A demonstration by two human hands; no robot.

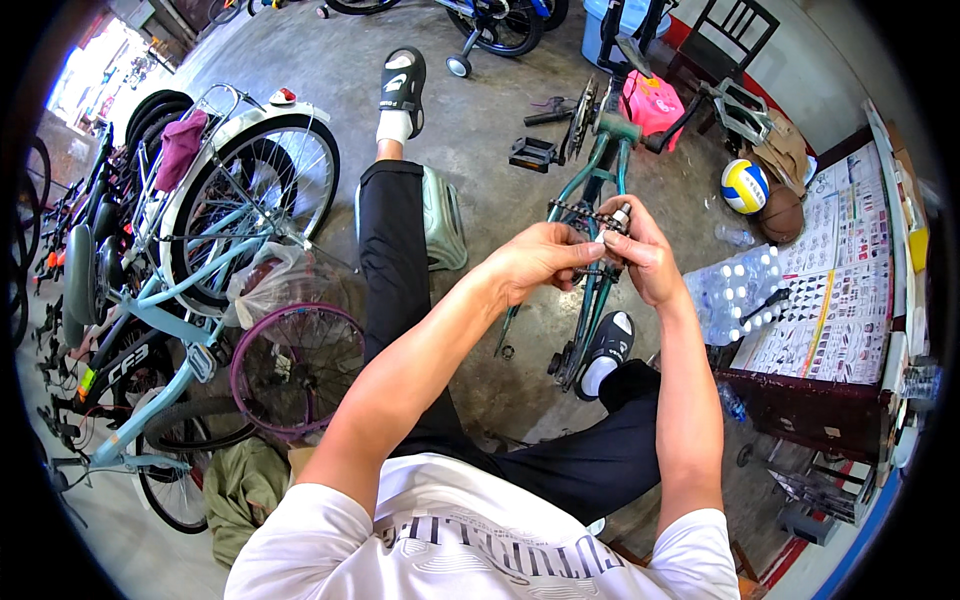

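My left hand and my right hand meet over a green bicycle frame in front of me. My right hand is closed on a small silver cylindrical part. The fingers of my left hand are pinched against it; what exactly they grip is partly hidden. A dark bicycle chain runs beside both hands. Below them the frame's tubes continue toward the floor by my right foot. A crank with a black pedal shows at the far end of the frame.
Parked bicycles and a pink wheel crowd the left. A green padded block lies by my left leg. At right are water bottles, two balls and a paper-covered cabinet. A chair stands behind a pink object.
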